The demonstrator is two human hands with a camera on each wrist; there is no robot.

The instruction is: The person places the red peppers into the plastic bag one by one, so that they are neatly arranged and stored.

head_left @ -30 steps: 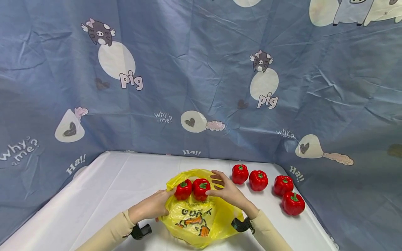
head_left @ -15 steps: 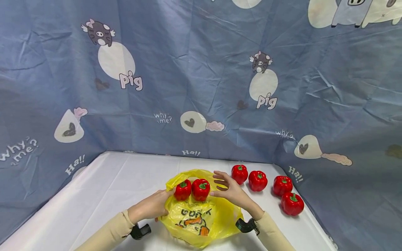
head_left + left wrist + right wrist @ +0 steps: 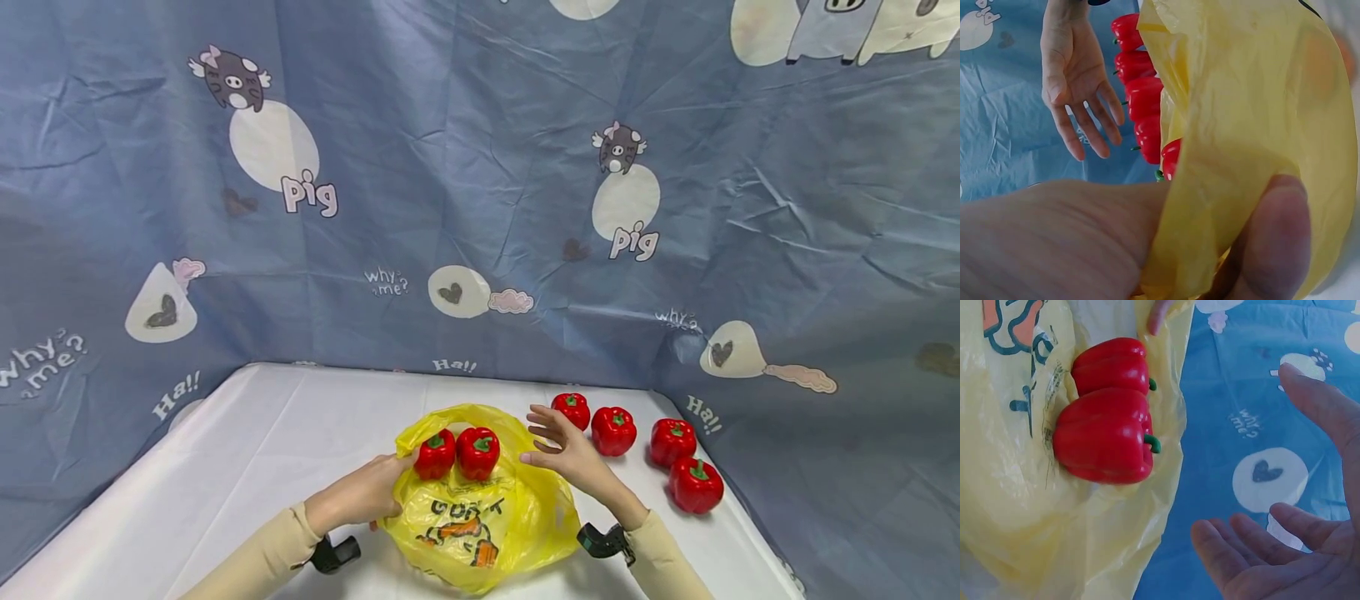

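A yellow plastic bag with dark and orange print lies with its mouth spread open on the white table. Inside the mouth two red bell peppers sit side by side, the left pepper touching or nearly touching the right pepper. My left hand grips the bag's left edge, its thumb pressed on the plastic in the left wrist view. My right hand hovers over the bag's right rim, holding nothing. In the right wrist view its fingers are spread apart from the peppers.
Several more red bell peppers stand on the white table at the right: a back pepper, one beside it, another and the nearest. A blue printed cloth hangs behind the table.
My right hand has drawn back rightward from the right pepper in the bag, its thumb leaving the pepper. My left hand keeps its grip on the bag.
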